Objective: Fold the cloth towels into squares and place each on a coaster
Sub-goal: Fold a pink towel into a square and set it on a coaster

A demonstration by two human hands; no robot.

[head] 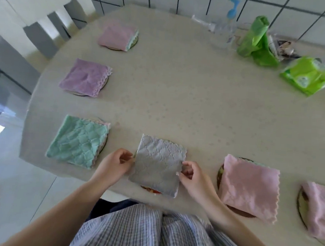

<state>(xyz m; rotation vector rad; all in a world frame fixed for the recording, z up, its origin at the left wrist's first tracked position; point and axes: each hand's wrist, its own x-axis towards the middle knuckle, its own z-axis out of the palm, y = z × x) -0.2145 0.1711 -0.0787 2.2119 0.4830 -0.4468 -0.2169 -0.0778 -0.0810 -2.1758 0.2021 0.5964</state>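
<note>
A grey folded towel [159, 164] lies square on a coaster [151, 190] at the table's near edge; only a coloured sliver of that coaster shows. My left hand [115, 162] pinches the towel's left edge and my right hand [190, 174] pinches its right edge. Around the table, folded towels sit on coasters: green [78, 141], purple [85, 77], pink at the far left [116, 36], pink at the near right [249, 188] and another pink at the right border [319, 208].
At the back right stand a green bag roll [257, 38], a green tissue pack [309, 75], a clear bottle with a blue top [227, 26] and wrappers. The beige table [178, 97] ends near my lap; floor lies to the left.
</note>
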